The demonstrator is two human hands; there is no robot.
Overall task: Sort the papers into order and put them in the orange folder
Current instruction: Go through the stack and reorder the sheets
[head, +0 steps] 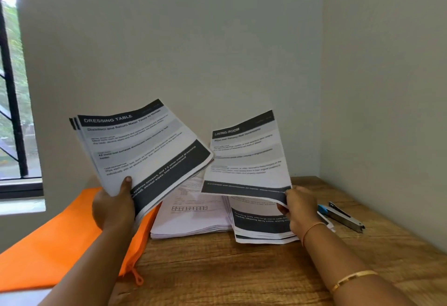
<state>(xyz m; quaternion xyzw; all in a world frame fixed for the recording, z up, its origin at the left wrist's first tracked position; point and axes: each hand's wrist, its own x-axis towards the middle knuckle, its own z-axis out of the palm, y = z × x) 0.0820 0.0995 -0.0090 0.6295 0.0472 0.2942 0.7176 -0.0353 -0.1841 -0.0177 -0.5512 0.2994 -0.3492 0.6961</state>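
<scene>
sorting in mid-air, folder not yet filled

the left hand [113, 206] grips a thick sheaf [142, 150] of printed pages by its lower edge, thumb on the front and fingers hidden behind. it is tilted up toward the face, probably so the heading can be read. the top page has a dark banner reading "dressing table", grey bands of text and a dark strip along the bottom. the stepped edges at its upper left corner show that many pages sit under it.

the right hand [301, 209] pinches a single sheet [246, 158] at its lower right corner, where the paper curls under the fingers. this sheet has the same layout and is headed "living room". holding it beside the sheaf seems meant for comparing headings, to judge where it belongs.

below the raised pages, two piles lie on the wooden table [217, 269]. a printed pile [261, 226] with dark strips sits under the right hand. just beside it is a plain pile [191, 218] whose top page is paler and carries a row of small boxes.

the orange folder [60, 240] lies flat at the left of the table, partly under the left forearm. its zip pull [137, 279] points toward the person. no paper shows inside it, so the filing step looks not yet begun. a stapler [346, 217] rests at the right, apart from the piles.
</scene>
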